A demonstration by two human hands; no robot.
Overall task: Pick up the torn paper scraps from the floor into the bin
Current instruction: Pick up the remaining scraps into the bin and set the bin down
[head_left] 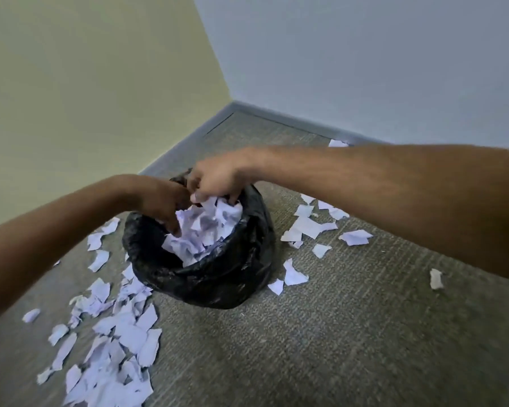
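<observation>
A small bin lined with a black plastic bag (218,277) stands on the grey carpet and holds a heap of white torn paper scraps (202,230). Both hands are over its mouth. My left hand (162,202) reaches in from the left rim, fingers down among the scraps. My right hand (215,179) hovers at the far rim, fingers curled on a bunch of scraps (212,202). A thick pile of scraps (115,348) lies on the floor left of the bin. More loose scraps (309,227) lie to its right.
The bin sits near a room corner, with a yellowish wall (86,83) on the left and a pale grey wall (365,54) behind. A grey baseboard runs along both. Single scraps lie far right (435,279) and by the back wall (337,143).
</observation>
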